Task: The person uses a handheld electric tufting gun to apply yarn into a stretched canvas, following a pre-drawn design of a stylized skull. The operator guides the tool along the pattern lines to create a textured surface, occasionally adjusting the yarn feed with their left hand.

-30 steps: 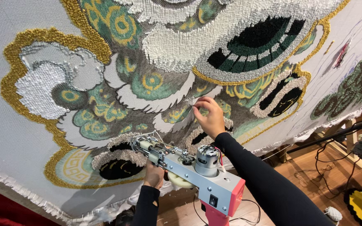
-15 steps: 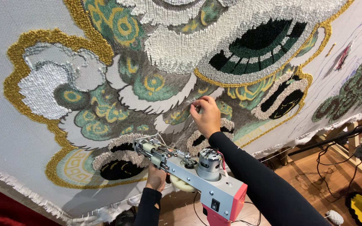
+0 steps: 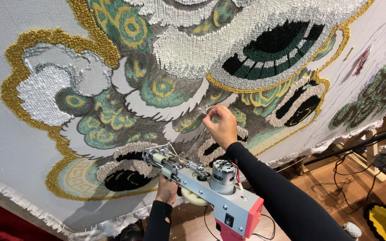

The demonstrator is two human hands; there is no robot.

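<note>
Two fingers (image 3: pixel 211 117) pinch yarn (image 3: pixel 203 111) against rug (image 3: pixel 166 67).

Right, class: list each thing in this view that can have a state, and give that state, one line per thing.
Tufting gun: held up near the cloth, needle end toward it.
Left hand: gripping the gun from below.
Right hand: fingers pinched on a thin strand at the cloth.
Backing cloth: stretched taut, partly tufted, bare at the edges.
Cables: lying loose on the wooden floor.
</note>
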